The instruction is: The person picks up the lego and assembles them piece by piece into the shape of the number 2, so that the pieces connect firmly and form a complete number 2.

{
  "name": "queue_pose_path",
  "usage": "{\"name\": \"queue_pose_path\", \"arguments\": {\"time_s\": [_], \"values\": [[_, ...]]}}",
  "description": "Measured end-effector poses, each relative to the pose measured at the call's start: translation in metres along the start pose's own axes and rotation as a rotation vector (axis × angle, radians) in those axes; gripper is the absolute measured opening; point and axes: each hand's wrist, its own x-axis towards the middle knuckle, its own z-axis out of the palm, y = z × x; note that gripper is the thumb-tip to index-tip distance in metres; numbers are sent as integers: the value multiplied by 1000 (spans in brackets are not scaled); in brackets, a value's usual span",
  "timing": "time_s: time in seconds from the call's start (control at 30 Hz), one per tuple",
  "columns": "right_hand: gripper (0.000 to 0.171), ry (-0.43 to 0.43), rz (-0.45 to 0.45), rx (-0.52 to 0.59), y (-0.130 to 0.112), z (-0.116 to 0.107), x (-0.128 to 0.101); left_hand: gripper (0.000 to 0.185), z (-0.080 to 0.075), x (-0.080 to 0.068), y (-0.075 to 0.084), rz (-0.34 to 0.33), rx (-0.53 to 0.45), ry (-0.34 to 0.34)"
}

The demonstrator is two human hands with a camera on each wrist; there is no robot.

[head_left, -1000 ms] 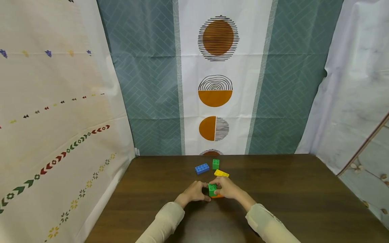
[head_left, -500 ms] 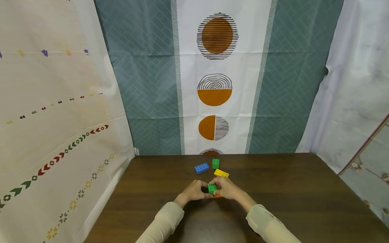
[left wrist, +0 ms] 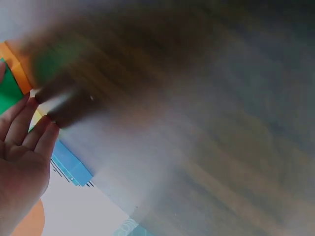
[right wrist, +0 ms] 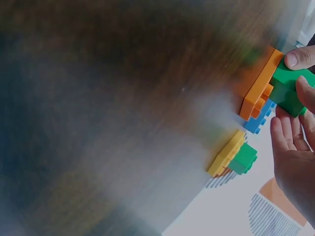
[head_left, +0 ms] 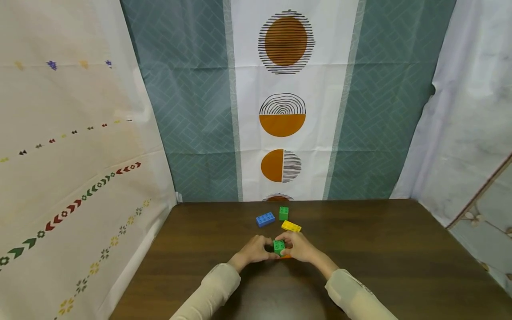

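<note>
A green brick (head_left: 278,247) sits on an orange brick (right wrist: 260,88), which lies on the table with some of its studs uncovered in the right wrist view. My left hand (head_left: 255,250) holds the green brick from the left, its thumb at the near side and fingertips at the far side. From the right, my right hand (head_left: 300,248) pinches the same brick between thumb and fingers. In the head view the hands hide most of the orange brick. The left wrist view shows only parts of both bricks at its left edge.
Just behind the hands lies a yellow brick (head_left: 291,226). Beyond it stand a blue brick (head_left: 266,219) and a second green brick (head_left: 283,213), near the back edge of the dark wooden table (head_left: 360,253). Patterned cloths hang at the back and sides.
The left thumb has moved up and inward, from beside the orange brick to the green brick. My right hand keeps its hold. The head view has tilted slightly; the other bricks stay put.
</note>
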Motion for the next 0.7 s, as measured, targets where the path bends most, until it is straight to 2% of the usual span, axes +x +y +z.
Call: {"name": "queue_pose_path", "arguments": {"time_s": [0.23,0.33,0.5,0.7], "values": [[36,-6,6,30,1,-2,-2,22,1,2,-3,33,11,-3],[42,-17,18,31,4,-3,-5,23,3,2,-3,36,14,-15],[55,-18,55,-23,15,-6,-14,25,3,2,-2,28,23,-31],[52,6,81,-91,25,-13,-17,30,-1,4,-1,2,71,-25]]}}
